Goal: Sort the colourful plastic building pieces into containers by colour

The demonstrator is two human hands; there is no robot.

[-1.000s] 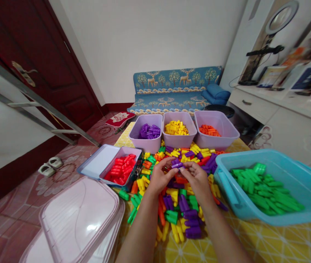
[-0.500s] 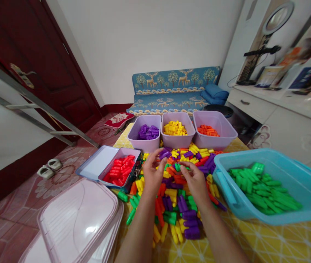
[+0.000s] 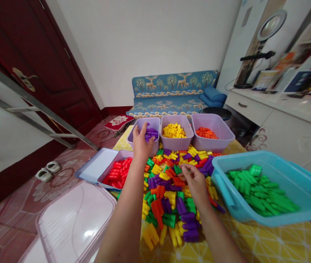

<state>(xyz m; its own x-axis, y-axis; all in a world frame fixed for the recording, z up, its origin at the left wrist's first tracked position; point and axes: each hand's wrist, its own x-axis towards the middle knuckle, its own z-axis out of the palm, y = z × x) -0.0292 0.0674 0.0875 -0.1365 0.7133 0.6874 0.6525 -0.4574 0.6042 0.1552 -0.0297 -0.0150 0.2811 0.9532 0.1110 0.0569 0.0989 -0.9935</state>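
Observation:
My left hand (image 3: pixel 141 143) reaches over the leftmost lilac bin (image 3: pixel 135 132), which holds purple blocks (image 3: pixel 152 132); its fingers are spread at the bin's edge and I see nothing in them. My right hand (image 3: pixel 195 181) rests on the heap of mixed coloured blocks (image 3: pixel 172 190) on the yellow tablecloth (image 3: pixel 254 244), fingers curled in a pinch among the pieces; what they hold is hidden. Two more lilac bins hold yellow blocks (image 3: pixel 174 130) and orange blocks (image 3: pixel 205 133).
A blue tub (image 3: pixel 303 204) of green blocks (image 3: pixel 256 186) sits at the right. A shallow box of red blocks (image 3: pixel 117 171) lies at the left, beside its lid (image 3: pixel 95 166). A large pink lidded container (image 3: pixel 73 223) is near left. A sofa (image 3: pixel 172 91) stands behind.
My left hand carried a purple block from the heap forward to the purple bin and opened there. My right hand dropped back onto the heap.

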